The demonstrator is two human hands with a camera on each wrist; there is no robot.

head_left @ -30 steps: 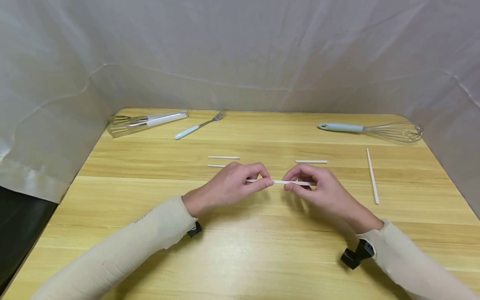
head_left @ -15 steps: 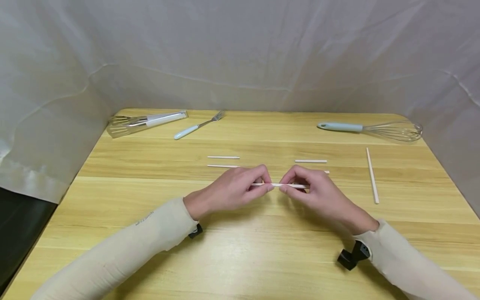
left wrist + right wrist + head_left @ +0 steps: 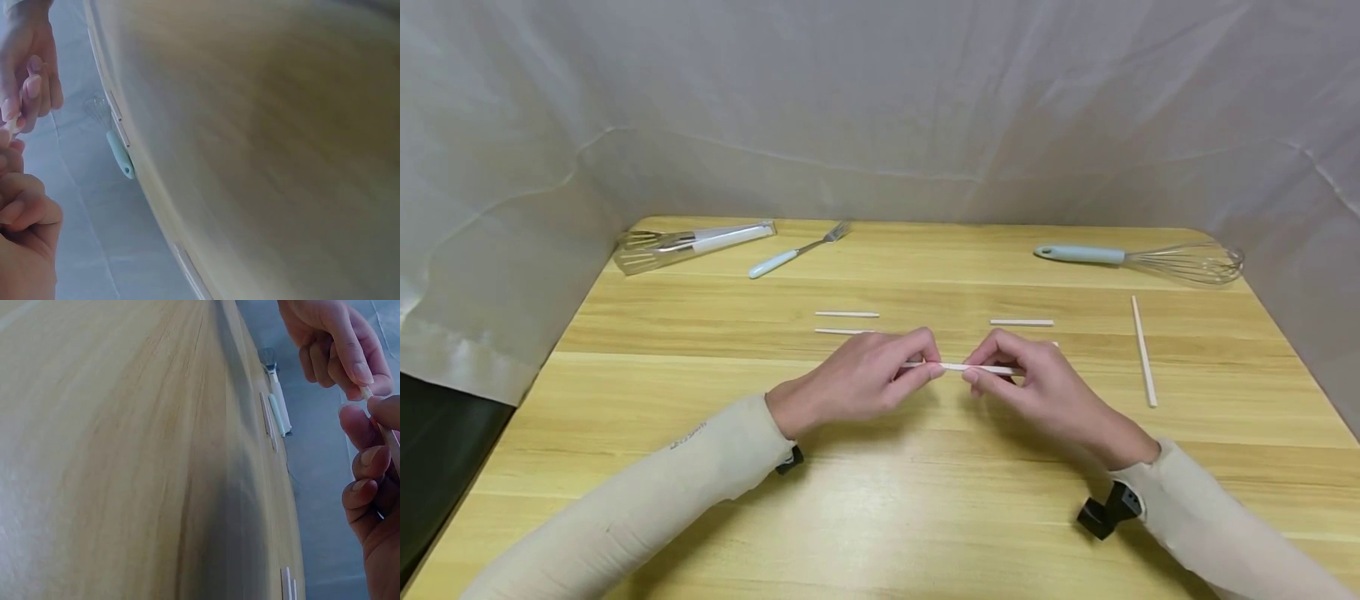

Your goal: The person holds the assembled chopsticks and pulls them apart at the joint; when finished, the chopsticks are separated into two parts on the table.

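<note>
A slim white chopstick [image 3: 953, 367] spans the gap between my two hands, held level above the table. My left hand [image 3: 868, 375] pinches its left part between thumb and forefinger; my right hand [image 3: 1037, 375] pinches the right part the same way. Close up in the right wrist view, the chopstick [image 3: 366, 392] shows between the fingertips; whether it is one piece cannot be seen. Behind my left hand lie two short white sticks, the farther stick [image 3: 847, 314] fully visible. A short stick [image 3: 1022, 322] lies beyond my right hand, with another's end [image 3: 1056, 344] peeking out.
On the right lies a longer white chopstick [image 3: 1144, 352]. A whisk [image 3: 1082, 254] with a pale blue handle is at the back right. Slotted tongs [image 3: 722, 239] and a fork [image 3: 775, 263] lie at the back left. A grey cloth [image 3: 880, 108] hangs behind the wooden table [image 3: 865, 508].
My hands drew closer together along the chopstick, then parted slightly. Both keep their pinch on it, and the things on the table stay where they were.
</note>
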